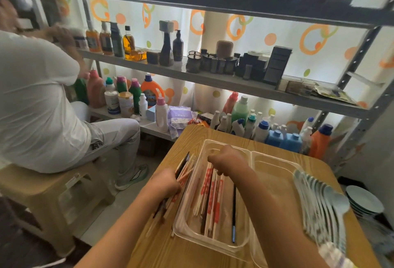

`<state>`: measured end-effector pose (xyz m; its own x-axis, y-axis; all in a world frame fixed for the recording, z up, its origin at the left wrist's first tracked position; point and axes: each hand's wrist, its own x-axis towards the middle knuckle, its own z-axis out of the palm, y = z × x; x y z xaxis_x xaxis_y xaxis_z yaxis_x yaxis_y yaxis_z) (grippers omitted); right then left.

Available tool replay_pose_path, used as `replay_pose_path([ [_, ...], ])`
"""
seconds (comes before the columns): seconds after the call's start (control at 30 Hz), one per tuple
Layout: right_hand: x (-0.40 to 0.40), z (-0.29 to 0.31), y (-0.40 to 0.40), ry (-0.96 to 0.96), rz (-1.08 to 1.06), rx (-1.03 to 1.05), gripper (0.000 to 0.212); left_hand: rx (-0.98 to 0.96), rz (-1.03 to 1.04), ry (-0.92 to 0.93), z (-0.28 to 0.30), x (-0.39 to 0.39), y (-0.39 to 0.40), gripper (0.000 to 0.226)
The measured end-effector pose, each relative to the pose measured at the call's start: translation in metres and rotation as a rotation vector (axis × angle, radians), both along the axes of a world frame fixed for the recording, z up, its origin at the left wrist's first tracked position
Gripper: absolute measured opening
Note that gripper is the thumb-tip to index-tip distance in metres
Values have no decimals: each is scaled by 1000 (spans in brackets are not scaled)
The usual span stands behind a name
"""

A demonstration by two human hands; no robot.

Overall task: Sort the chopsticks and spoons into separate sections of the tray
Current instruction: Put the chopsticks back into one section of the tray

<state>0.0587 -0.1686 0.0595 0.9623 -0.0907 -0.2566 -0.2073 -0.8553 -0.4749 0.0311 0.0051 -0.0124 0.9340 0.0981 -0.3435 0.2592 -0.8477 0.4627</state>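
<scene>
A clear plastic tray (251, 154) with two sections sits on the wooden table (191, 133). Its left section holds several chopsticks (210, 199), some in red-printed paper sleeves, plus one dark chopstick (234, 214). My right hand (227, 160) is curled over the far ends of these chopsticks and seems to grip them. My left hand (168, 182) grips a bundle of loose chopsticks (185, 168) just left of the tray. A row of several pale blue spoons (324, 201) lies on the table right of the tray. The right section looks bare.
A person in white sits on a beige stool (55, 195) at the left. Metal shelves (213, 78) behind the table carry bottles and jars. Stacked plates (363, 200) sit past the table's right edge.
</scene>
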Motion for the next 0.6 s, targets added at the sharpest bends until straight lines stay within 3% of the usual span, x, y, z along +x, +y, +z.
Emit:
replay_pose_path([
  [0.43, -12, -1, 9, -8, 31, 62, 22, 28, 13, -22, 0, -10, -10, 16],
  [0.6, -16, -1, 9, 26, 30, 56, 24, -27, 56, -57, 2, -14, -9, 33],
])
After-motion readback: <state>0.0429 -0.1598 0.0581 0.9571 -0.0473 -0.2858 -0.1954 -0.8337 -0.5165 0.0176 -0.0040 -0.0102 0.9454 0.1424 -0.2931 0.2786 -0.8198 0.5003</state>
